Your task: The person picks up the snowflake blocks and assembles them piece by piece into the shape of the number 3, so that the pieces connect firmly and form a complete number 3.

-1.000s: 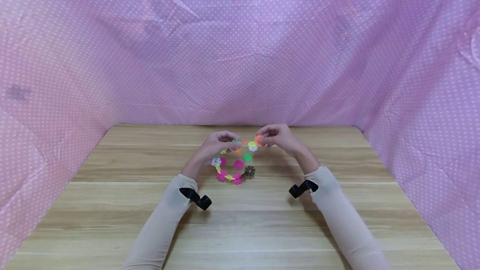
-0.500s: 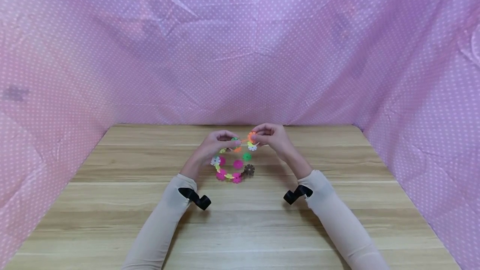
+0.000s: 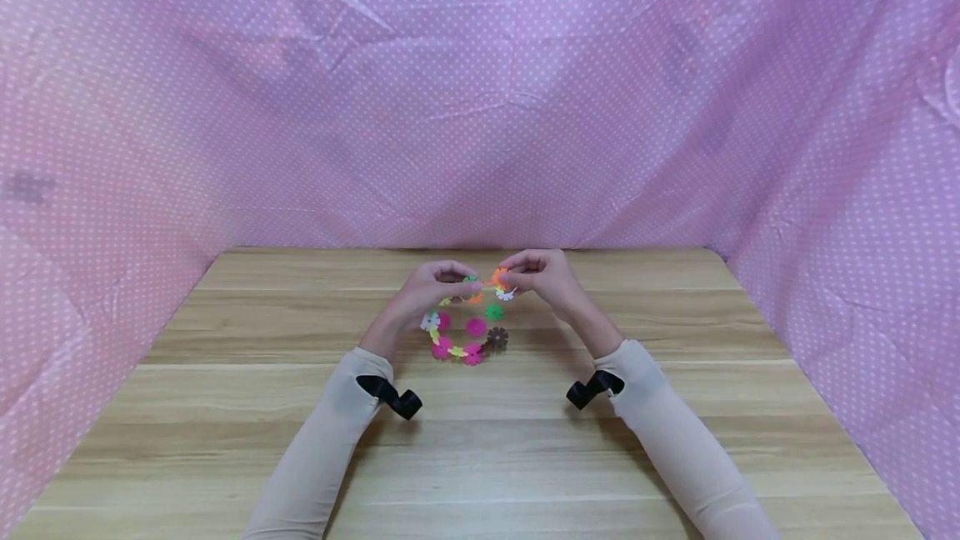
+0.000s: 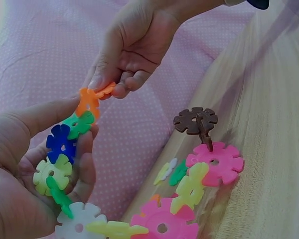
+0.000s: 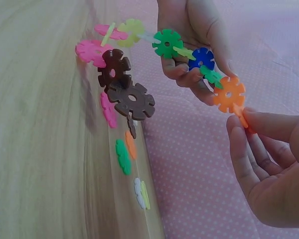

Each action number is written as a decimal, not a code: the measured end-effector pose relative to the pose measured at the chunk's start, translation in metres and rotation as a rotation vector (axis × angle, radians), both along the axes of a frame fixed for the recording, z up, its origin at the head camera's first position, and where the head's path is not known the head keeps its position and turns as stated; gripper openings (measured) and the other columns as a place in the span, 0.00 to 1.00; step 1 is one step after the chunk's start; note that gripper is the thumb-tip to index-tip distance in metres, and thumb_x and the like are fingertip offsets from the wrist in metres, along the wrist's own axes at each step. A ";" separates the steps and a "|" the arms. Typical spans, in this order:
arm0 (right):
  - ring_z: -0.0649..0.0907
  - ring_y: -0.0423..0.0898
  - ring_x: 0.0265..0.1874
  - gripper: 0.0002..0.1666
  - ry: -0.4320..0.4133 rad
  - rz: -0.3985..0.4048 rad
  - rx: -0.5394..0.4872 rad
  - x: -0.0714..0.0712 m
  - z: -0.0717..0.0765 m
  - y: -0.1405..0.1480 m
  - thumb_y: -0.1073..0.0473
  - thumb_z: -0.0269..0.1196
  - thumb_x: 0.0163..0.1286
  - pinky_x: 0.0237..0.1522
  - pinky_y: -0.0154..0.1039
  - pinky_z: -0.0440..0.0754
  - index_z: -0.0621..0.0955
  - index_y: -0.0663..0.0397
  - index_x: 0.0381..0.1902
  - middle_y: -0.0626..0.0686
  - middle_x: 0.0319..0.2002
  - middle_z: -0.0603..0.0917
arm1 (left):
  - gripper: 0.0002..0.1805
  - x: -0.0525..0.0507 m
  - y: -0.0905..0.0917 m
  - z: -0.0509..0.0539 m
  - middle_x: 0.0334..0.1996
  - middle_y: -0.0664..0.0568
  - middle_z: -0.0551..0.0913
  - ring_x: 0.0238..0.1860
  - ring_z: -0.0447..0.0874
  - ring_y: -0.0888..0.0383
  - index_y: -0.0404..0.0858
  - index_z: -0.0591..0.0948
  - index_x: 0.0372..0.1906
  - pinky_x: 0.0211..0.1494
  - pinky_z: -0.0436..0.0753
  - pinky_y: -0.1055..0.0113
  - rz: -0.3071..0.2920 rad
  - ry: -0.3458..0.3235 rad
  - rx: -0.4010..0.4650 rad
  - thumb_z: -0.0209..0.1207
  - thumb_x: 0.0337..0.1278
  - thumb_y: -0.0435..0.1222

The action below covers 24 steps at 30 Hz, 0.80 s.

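Pink polka-dot cloth (image 3: 480, 107) hangs behind and down both sides, and here in front of it is the wood-grain tabletop (image 3: 480, 457), with two long pale sleeves (image 3: 315, 448) reaching in from the near edge. And there's the action, over the middle, towards the far edge: a curving chain of notched, flower-shaped plastic discs (image 3: 457, 352), held up at one end between both hands!

The left hand (image 3: 423, 296) has that end pinched, thumb on one side and fingers on the other, around the small green notched disc (image 4: 82, 125). Next along, a flat orange notched disc (image 5: 223, 101); and touching it, a second orange disc, turned edge-on (image 4: 105, 90), pinched between thumb and fingertips of the right hand (image 3: 553, 282). Whether its slot is fully home, I can't tell from here.

Back through the left hand goes the line: the dark blue disc (image 4: 60, 137), then pale yellow, green and white, round through pinks to the dark brown discs (image 5: 144, 104) nearer the near edge. Under it, flat on the tabletop, loose pieces: a green one (image 5: 123, 157), an orange one (image 5: 131, 145), and a white (image 5: 138, 193) and a yellow (image 5: 145, 194) side by side.
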State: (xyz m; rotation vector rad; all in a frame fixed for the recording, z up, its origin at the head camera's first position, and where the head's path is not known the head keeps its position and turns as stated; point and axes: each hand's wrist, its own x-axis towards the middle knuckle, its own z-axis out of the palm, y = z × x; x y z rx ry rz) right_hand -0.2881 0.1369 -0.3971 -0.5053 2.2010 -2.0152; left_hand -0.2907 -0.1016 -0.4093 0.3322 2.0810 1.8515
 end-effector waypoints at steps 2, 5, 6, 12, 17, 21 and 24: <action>0.87 0.38 0.27 0.16 0.003 -0.002 0.005 0.000 0.000 0.000 0.71 0.69 0.65 0.34 0.35 0.88 0.81 0.78 0.48 0.43 0.29 0.90 | 0.20 0.000 0.000 0.000 0.37 0.57 0.88 0.42 0.86 0.59 0.29 0.81 0.55 0.64 0.80 0.42 -0.014 0.005 0.000 0.68 0.63 0.36; 0.87 0.38 0.28 0.17 0.004 -0.007 0.011 0.001 0.001 0.001 0.71 0.69 0.65 0.37 0.39 0.90 0.81 0.78 0.49 0.42 0.30 0.90 | 0.18 0.000 0.000 0.000 0.36 0.57 0.89 0.41 0.86 0.58 0.28 0.80 0.55 0.61 0.81 0.43 -0.032 0.008 0.009 0.66 0.65 0.34; 0.87 0.38 0.28 0.16 0.006 -0.011 0.014 0.001 0.001 0.000 0.71 0.69 0.65 0.38 0.41 0.90 0.82 0.78 0.49 0.42 0.30 0.90 | 0.19 0.000 0.000 0.000 0.36 0.57 0.89 0.40 0.86 0.58 0.28 0.80 0.55 0.61 0.81 0.43 -0.036 0.007 0.013 0.66 0.65 0.34; 0.87 0.39 0.28 0.15 0.027 -0.032 0.027 0.001 0.002 -0.001 0.71 0.70 0.64 0.41 0.47 0.91 0.84 0.75 0.47 0.43 0.30 0.90 | 0.20 0.000 0.002 0.000 0.38 0.56 0.89 0.41 0.86 0.59 0.31 0.82 0.55 0.61 0.81 0.43 -0.022 0.011 -0.006 0.68 0.63 0.37; 0.87 0.39 0.29 0.16 0.041 -0.008 0.022 0.002 0.003 -0.002 0.70 0.69 0.65 0.37 0.39 0.90 0.83 0.76 0.48 0.45 0.31 0.90 | 0.16 0.002 0.003 0.000 0.40 0.54 0.88 0.44 0.85 0.55 0.37 0.86 0.50 0.62 0.81 0.42 -0.013 0.017 -0.014 0.71 0.59 0.38; 0.87 0.40 0.30 0.15 0.028 0.008 0.021 0.001 0.004 0.001 0.70 0.69 0.65 0.40 0.45 0.91 0.83 0.75 0.49 0.45 0.31 0.90 | 0.15 0.003 0.004 0.001 0.39 0.54 0.89 0.45 0.85 0.54 0.36 0.87 0.50 0.63 0.79 0.40 -0.004 0.024 0.017 0.71 0.58 0.37; 0.88 0.41 0.30 0.16 0.014 0.022 0.032 0.000 0.004 0.004 0.70 0.69 0.66 0.43 0.51 0.90 0.84 0.75 0.49 0.46 0.32 0.90 | 0.15 0.004 0.005 0.001 0.39 0.55 0.90 0.43 0.86 0.57 0.35 0.87 0.49 0.65 0.78 0.38 -0.003 0.028 0.037 0.71 0.58 0.36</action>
